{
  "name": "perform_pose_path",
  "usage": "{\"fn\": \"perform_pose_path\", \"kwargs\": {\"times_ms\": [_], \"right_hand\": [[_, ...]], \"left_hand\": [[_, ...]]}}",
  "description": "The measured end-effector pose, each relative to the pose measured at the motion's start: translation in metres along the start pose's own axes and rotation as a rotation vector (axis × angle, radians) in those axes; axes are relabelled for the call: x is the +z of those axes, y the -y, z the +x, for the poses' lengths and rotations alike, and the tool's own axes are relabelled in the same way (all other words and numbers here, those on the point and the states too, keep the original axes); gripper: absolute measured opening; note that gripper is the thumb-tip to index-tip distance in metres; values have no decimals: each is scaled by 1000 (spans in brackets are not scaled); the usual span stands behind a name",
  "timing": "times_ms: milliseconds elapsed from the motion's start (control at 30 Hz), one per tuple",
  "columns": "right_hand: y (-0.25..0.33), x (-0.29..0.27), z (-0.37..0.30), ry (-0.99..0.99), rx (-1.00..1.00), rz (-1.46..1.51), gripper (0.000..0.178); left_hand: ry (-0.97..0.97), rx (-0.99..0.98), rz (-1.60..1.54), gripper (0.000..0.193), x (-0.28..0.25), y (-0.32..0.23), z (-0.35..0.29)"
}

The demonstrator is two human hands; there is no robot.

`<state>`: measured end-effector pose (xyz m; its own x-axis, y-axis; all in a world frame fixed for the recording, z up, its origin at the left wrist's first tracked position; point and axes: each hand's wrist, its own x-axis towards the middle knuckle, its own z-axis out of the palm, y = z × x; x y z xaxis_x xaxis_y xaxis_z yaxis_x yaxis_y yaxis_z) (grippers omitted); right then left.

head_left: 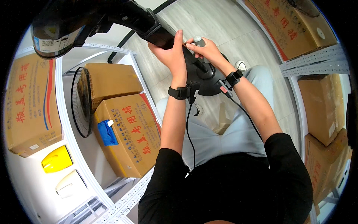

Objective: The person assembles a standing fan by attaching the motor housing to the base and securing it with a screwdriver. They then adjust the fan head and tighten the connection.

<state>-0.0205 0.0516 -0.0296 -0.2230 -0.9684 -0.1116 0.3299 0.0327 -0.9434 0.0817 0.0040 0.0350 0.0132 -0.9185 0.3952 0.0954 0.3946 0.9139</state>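
Observation:
A black floor fan with its blade guard off stands tilted before me, its motor head [56, 33] at the upper left and its round base [205, 87] on the floor. My left hand [173, 56] grips the fan's neck [158, 33], thumb laid along the side and fingers wrapped behind it. Close by on the right, my right hand [209, 52] is closed round a short grey cylindrical handle [199, 40], its fingertips against the fan's pole [197, 62]. The lower end of that handle is hidden by the fingers.
A round black fan guard [81, 102] leans by cardboard boxes [128, 132] on the left white metal shelf [80, 164]. A blue cloth-like item [107, 133] lies on one box. Yellow [57, 159] and white [71, 184] objects sit nearer. More boxes [320, 108] fill the right shelf.

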Motion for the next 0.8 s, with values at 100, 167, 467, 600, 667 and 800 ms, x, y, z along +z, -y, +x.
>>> {"fn": "perform_pose_path", "kwargs": {"times_ms": [100, 167, 467, 600, 667, 800], "right_hand": [[4, 2, -3, 3, -19, -88, 31], [2, 1, -1, 24, -17, -130, 35], [1, -16, 64, 341, 36, 44, 54], [1, -14, 85, 486, 114, -10, 47], [3, -13, 86, 518, 170, -52, 46], [9, -6, 72, 491, 124, -24, 47]], "left_hand": [[-41, 35, 73, 72, 5, 0, 7], [-96, 84, 184, 69, 4, 10, 12], [-174, 70, 216, 68, 16, -11, 0], [-246, 103, 303, 77, 23, -15, -1], [-238, 5, 309, 79, 18, -15, 2], [-212, 93, 218, 80, 5, -13, 2]]}}
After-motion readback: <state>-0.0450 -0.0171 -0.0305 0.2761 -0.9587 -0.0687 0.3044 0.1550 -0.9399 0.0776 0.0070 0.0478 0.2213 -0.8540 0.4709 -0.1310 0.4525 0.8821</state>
